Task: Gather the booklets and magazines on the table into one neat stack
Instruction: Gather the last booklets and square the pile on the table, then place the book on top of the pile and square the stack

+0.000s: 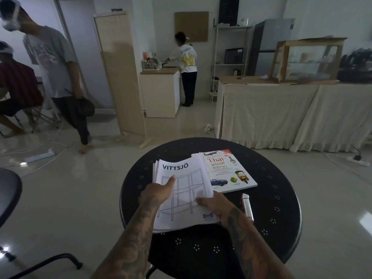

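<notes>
We pinch the VITTSJÖ booklet pile [184, 195] in both grips, left hand [159, 193] and right hand [216, 206], and loose sheets could fan toward the Thai dictionary [227, 171] at two o'clock.

- We see a white VITTSJÖ assembly booklet [182, 190] on top of a small pile, its cover showing the bold black title, a line drawing of a shelf unit and an IKEA logo at the near right corner.
- Beneath it lie more white booklets [155, 168], their edges fanned out at the far left and along the near edge; we cannot count them.
- The pile sits left of centre on the round black table, its right edge overlapping the neighbouring book.
- The Thai visual dictionary [229, 171] lies flat and face up to the right, turned slightly, with red title lettering and small pictures of a crocodile, a car, limes and a tuk-tuk.
</notes>
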